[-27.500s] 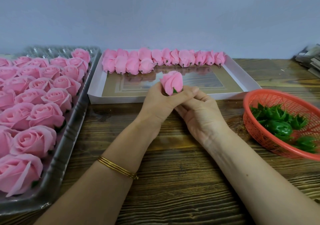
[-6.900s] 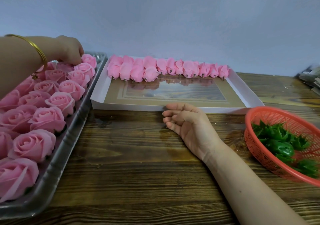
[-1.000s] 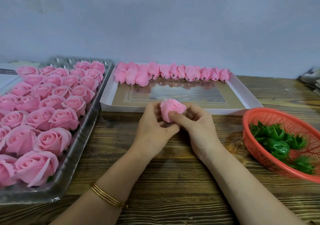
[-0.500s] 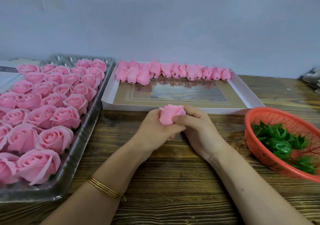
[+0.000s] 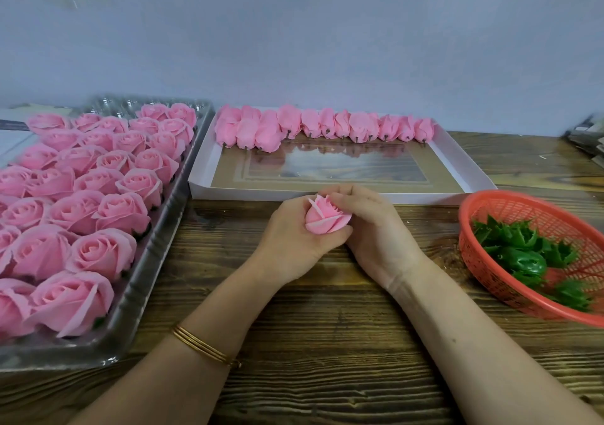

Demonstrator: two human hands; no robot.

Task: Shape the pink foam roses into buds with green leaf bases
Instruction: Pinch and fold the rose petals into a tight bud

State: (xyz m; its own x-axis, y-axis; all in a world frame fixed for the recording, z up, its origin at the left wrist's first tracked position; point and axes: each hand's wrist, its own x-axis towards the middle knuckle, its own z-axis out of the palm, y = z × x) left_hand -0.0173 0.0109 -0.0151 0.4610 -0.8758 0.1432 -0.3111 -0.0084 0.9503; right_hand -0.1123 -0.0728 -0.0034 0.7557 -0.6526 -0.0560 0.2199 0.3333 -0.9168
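Observation:
A pink foam rose is squeezed into a narrow bud shape at the middle of the wooden table. My left hand cups it from below and the left, fingers curled round it. My right hand wraps it from the right, fingertips on its top petals. Several open pink roses fill a clear plastic tray on the left. A row of finished buds lies along the far side of a white box lid. Green leaf bases sit in a red basket on the right.
Bare wooden tabletop stretches from my hands to the near edge. A grey wall stands behind the trays. Some stacked papers or packaging lie at the far right edge.
The rose has turned in my hands so its petal tips face up toward me, and my right hand's fingers have shifted onto its top. Both hands stay at the same spot.

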